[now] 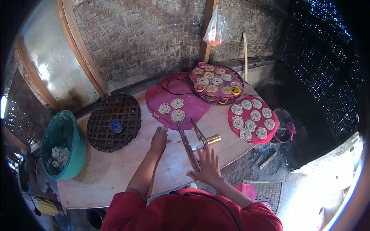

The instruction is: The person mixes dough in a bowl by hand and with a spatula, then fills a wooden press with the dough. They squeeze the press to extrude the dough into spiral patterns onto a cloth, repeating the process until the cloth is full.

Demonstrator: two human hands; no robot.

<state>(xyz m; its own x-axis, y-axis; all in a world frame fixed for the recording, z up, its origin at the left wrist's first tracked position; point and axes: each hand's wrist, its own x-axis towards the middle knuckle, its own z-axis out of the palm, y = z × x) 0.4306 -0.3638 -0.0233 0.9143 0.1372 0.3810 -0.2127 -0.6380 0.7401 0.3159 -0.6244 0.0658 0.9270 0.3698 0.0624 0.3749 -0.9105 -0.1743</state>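
Observation:
My left hand (158,139) is over the wooden table with its fingers curled closed; whether anything is in them is hidden. My right hand (208,166) has its fingers spread, beside the near end of a two-handled press (187,147). Whether it touches the handle is hard to tell. The press has dark wooden handles and a shiny brass cylinder (213,139). Just beyond it, a magenta sheet (196,104) bears pale noodle-like nests (177,115), three in all, in coiled rounds.
At left are a green basin (79,154) with pale dough-like lumps (60,157) and a dark woven rack (101,129) with a blue-lidded jar (116,126). Farther right, a round tray (194,92) and a pink round sheet (259,137) hold several nests. A plastic bag (215,29) hangs above.

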